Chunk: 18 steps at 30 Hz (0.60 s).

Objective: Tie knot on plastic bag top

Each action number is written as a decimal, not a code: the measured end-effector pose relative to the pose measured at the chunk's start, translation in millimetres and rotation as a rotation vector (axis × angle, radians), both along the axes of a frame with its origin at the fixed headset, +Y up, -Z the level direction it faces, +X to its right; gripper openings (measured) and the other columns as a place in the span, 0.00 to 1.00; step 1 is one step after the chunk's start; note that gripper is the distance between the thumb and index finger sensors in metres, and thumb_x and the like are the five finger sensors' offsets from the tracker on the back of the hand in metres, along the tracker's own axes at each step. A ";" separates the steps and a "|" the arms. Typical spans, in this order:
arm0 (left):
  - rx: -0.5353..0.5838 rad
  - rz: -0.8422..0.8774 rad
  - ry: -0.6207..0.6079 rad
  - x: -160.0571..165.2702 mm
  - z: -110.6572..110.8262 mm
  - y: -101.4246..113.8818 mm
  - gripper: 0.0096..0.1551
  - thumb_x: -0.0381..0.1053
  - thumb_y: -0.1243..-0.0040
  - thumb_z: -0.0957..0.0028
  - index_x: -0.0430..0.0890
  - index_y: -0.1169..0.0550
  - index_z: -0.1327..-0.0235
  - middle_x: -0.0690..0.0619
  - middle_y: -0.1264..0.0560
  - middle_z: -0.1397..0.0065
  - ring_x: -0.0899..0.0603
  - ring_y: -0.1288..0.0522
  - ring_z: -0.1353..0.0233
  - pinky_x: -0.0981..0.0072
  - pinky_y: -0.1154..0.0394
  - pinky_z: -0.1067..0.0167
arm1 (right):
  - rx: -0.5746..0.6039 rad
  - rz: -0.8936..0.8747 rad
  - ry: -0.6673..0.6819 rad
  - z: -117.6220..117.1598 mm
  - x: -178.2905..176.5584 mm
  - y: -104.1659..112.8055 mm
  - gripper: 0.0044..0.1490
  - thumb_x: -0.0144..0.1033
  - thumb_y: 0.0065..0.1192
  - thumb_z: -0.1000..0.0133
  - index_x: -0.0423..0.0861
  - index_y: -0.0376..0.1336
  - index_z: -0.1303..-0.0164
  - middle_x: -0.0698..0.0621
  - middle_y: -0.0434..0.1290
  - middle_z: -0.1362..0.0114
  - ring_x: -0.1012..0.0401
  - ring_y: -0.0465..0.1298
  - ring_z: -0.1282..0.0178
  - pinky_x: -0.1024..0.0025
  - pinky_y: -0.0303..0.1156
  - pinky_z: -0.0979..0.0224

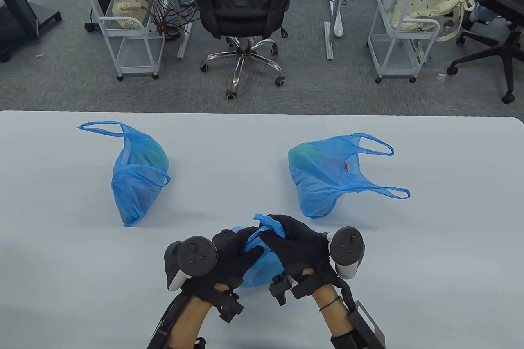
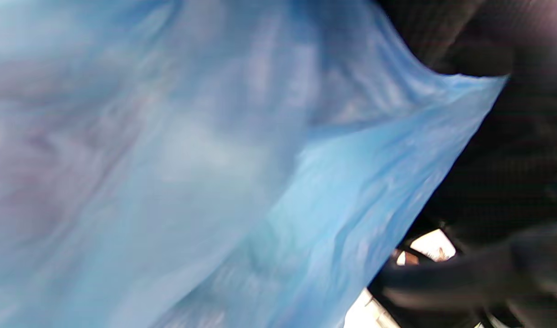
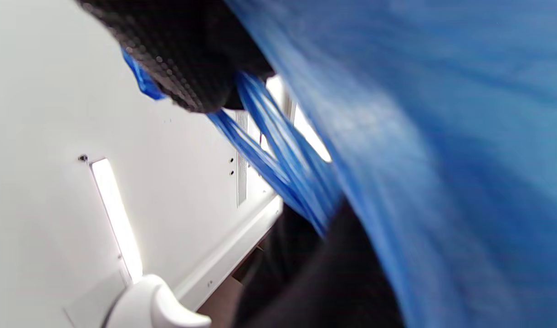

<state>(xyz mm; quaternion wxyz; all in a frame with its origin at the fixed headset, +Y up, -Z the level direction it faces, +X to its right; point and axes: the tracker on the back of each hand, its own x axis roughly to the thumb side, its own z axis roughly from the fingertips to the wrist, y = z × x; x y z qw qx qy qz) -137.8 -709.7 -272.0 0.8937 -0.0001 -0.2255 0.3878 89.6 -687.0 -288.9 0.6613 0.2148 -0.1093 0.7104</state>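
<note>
Gripping the twisted handle strands of the near blue bag (image 1: pixel 260 265), which sits at the table's (image 1: pixel 262 140) front edge between the wrists, the left hand (image 1: pixel 233 255) and the right hand (image 1: pixel 292 242) both have fingers closed on plastic, the right one holding a bunched loop (image 1: pixel 270 224) raised above the bag. To do this step well, I judge the strands should stay taut and crossed close to the bag's mouth, so the knot seats low. Two other blue bags (image 1: pixel 137 177) (image 1: pixel 319 177) lie untied farther back, well apart from the hands.
</note>
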 end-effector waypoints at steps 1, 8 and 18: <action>0.008 -0.012 0.007 0.2 -0.3 -1.2 0.22 0.59 0.41 0.41 0.58 0.25 0.35 0.69 0.14 0.54 0.47 0.16 0.37 0.29 0.38 0.27 | -0.008 0.001 0.007 -1.1 0.6 -1.5 0.21 0.39 0.74 0.45 0.44 0.73 0.45 0.53 0.77 0.58 0.54 0.80 0.56 0.38 0.71 0.42; -0.097 0.352 0.119 -20.0 -6.4 -13.5 0.20 0.58 0.50 0.39 0.59 0.24 0.36 0.69 0.12 0.52 0.48 0.16 0.35 0.33 0.36 0.27 | -0.044 -0.027 0.026 -4.9 3.8 -7.8 0.24 0.42 0.65 0.41 0.43 0.70 0.39 0.55 0.77 0.59 0.55 0.80 0.60 0.40 0.72 0.45; -0.280 0.874 0.075 -31.8 -10.7 -34.2 0.20 0.61 0.56 0.36 0.66 0.30 0.33 0.73 0.15 0.38 0.52 0.19 0.27 0.37 0.36 0.25 | 0.013 0.412 -0.040 -6.5 -11.4 -22.7 0.24 0.41 0.57 0.39 0.42 0.68 0.38 0.57 0.77 0.65 0.58 0.80 0.68 0.43 0.75 0.52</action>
